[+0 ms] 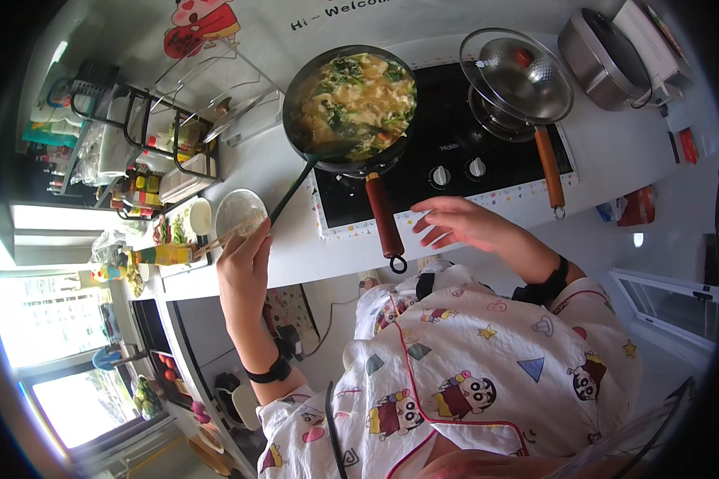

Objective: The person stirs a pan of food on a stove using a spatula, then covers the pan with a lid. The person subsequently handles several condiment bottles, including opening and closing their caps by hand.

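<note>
A dark frying pan (293, 128) sits on the left burner, holding a soupy mix of egg and leafy greens (359, 100). Its reddish-brown handle (383, 219) points toward me. A dark green spatula (295, 191) rests with its head in the pan, and its handle runs down to my left hand (244, 267), which is closed around the end. Just behind that hand stands a clear bowl (236, 206) with pale residue; wooden chopsticks (216, 243) lie at it, partly hidden by my fingers. My right hand (455, 223) hovers right of the pan handle, fingers apart, holding nothing.
On the right burner is a steel wok (507, 84) with a glass lid (563, 96) tilted over it. A rice cooker (603, 60) stands far right. Left are a black rack (140, 120), a white cup (197, 217) and sauce bottles (144, 191). The counter edge runs before me.
</note>
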The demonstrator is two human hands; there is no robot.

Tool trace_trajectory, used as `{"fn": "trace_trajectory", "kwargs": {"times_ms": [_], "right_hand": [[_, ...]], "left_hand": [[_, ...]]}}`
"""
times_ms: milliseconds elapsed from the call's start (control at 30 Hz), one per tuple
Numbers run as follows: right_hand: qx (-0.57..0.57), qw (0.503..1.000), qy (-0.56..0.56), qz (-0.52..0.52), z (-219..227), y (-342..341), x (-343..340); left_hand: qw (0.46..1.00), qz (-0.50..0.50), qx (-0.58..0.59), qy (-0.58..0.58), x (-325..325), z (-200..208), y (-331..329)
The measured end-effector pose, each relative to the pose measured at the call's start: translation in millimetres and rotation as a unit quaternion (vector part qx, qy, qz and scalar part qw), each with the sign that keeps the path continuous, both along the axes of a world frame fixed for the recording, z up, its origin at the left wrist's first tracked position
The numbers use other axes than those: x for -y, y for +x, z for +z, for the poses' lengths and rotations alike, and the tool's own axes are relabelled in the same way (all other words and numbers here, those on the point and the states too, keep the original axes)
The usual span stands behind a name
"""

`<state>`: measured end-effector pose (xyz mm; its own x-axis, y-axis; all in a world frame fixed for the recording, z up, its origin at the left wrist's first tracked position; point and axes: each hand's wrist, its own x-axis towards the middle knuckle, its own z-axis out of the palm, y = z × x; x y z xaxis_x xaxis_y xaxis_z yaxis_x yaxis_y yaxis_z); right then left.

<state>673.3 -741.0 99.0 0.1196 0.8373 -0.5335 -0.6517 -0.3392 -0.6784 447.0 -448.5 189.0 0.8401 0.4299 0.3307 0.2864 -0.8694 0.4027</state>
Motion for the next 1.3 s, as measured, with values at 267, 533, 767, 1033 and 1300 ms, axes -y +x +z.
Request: {"fn": "trace_trajectory", "kwargs": {"times_ms": [267,533,767,1033,1300], "right_hand": [[0.153,0.986,-0.042,-0.047,-1.2,26.5,10.8],[0.147,0.988,-0.013,-0.051,-1.9,2.5,-19.3],[0.216,0.964,-0.04,-0.15,17.6,-23.1,-37.4],[0.385,0.857,-0.079,-0.334,71.1,-68.0,-66.6],[0.411,0.826,-0.093,-0.375,93.9,-153.1,-128.6]], "left_hand": [[0.997,0.06,0.044,0.007,32.4,-35.9,-24.4],[0.988,0.121,0.057,-0.082,17.1,-62.5,-67.5],[0.968,0.111,0.16,-0.157,-45.7,-90.0,-119.3],[0.925,0.253,0.244,-0.144,-184.4,-134.4,-268.3],[0.948,0.278,0.144,-0.061,-284.8,-223.2,-310.4]]}}
